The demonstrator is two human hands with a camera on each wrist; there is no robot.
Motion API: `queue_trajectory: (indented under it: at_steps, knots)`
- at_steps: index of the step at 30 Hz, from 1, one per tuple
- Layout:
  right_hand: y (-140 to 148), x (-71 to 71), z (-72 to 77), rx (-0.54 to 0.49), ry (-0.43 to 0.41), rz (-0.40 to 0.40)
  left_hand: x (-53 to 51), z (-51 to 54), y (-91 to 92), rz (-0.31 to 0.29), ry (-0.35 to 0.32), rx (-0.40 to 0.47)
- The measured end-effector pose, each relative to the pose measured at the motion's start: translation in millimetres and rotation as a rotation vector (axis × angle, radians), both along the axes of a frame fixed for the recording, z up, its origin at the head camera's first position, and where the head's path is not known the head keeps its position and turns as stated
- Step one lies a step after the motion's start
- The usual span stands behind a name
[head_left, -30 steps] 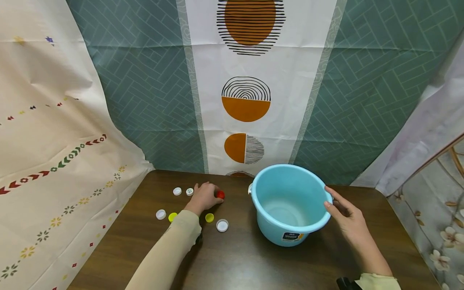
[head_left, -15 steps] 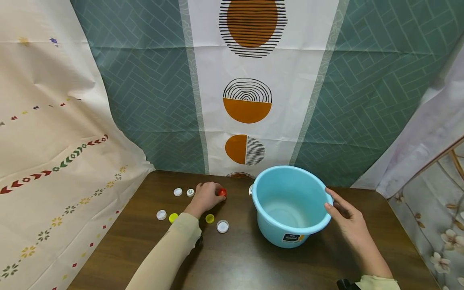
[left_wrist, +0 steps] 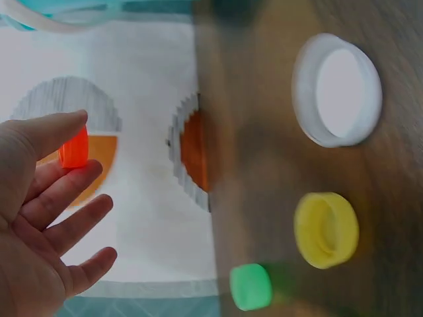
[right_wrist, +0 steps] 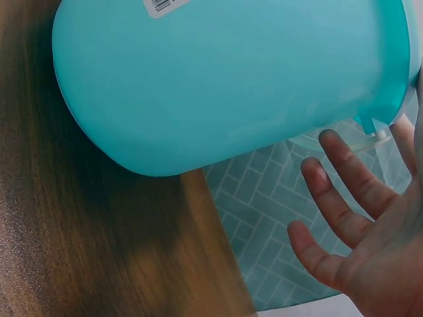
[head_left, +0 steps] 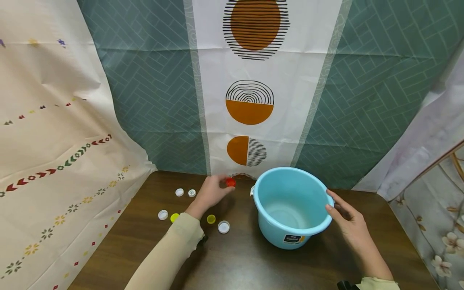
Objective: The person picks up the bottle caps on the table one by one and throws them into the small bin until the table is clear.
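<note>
A red cap [head_left: 230,182] is pinched between the thumb and fingers of my left hand [head_left: 210,193], above the table's back part. In the left wrist view the red cap [left_wrist: 74,149] sits between thumb and fingertips, and the hand's [left_wrist: 46,205] other fingers are spread. A light blue bucket [head_left: 286,221] stands upright to the right. My right hand [head_left: 349,221] grips its right rim with thumb and forefinger; in the right wrist view, several fingers of the hand [right_wrist: 370,231] extend beside the bucket [right_wrist: 225,79].
On the wooden table [head_left: 232,266] lie white caps [head_left: 224,227] and yellow caps [head_left: 211,219], several in all, around the left forearm. A green cap [left_wrist: 251,286] shows in the left wrist view. Patterned cloth [head_left: 170,96] hangs behind the table.
My left hand has lifted the red cap from the table and moved it back and slightly right. The right hand keeps its hold on the bucket's rim.
</note>
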State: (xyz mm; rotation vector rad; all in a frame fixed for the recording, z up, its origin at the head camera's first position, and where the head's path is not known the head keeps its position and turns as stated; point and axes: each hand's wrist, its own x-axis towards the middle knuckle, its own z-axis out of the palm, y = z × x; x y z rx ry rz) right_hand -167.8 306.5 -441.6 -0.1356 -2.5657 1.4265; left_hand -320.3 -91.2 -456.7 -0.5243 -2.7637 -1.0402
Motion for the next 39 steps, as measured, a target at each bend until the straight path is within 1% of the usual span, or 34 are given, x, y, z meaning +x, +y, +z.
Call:
queue_trajectory:
  at_steps: [4,9,13,18,22,25,30,35,39]
  knots:
    - [0,0.1,0.7,0.005,-0.005,-0.007,7.4,14.3,5.5,-0.015,0.040,0.081]
    - [-1,0.5,1.1,0.010,-0.010,-0.007,16.6,30.6,11.1,-0.005,0.044,0.138]
    - [0,0.8,-0.1,0.006,-0.007,-0.002,21.7,39.3,14.9,-0.003,0.041,0.188]
    - [0,1.0,-1.0,0.001,-0.005,-0.002,27.0,47.9,18.6,-0.008,0.084,0.262]
    - [0,1.0,-0.7,-0.001,-0.004,-0.005,30.6,55.3,22.0,0.005,0.125,0.323]
    - [0,0.6,-0.3,0.000,-0.001,-0.005,33.4,60.8,24.7,0.004,0.142,0.354]
    - [0,0.4,-0.7,-0.001,0.001,0.002,38.4,67.3,28.5,-0.015,0.140,0.389]
    - [1,-0.1,-1.5,0.003,0.002,0.007,41.3,70.4,31.2,-0.019,0.127,0.416]
    - [1,-0.1,-2.0,-0.006,0.003,-0.001,43.5,72.7,36.3,-0.031,0.129,0.456]
